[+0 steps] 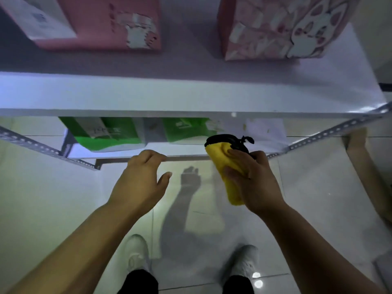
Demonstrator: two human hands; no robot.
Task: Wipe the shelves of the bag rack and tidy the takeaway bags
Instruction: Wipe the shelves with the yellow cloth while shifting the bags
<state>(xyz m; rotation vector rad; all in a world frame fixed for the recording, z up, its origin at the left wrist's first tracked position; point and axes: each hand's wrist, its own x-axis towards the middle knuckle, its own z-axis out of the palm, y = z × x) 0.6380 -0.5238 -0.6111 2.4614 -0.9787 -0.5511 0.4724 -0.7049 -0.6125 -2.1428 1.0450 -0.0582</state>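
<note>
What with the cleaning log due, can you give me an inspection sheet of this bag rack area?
Surface: white upper shelf, bare along its front; lower shelf beneath.
Job's things: pink bag and rabbit-print bag upright on the upper shelf; green bags on the lower shelf; yellow cloth with black trim.
Clutter: pale flat sheet right of the green bags, unclear what.
Hands: left hand loosely curled, empty, by the lower shelf's front edge; right hand grips the cloth.
Cables: nothing seen.
Surroundings: pale tiled floor, white shoes, brown cardboard at right.
</note>
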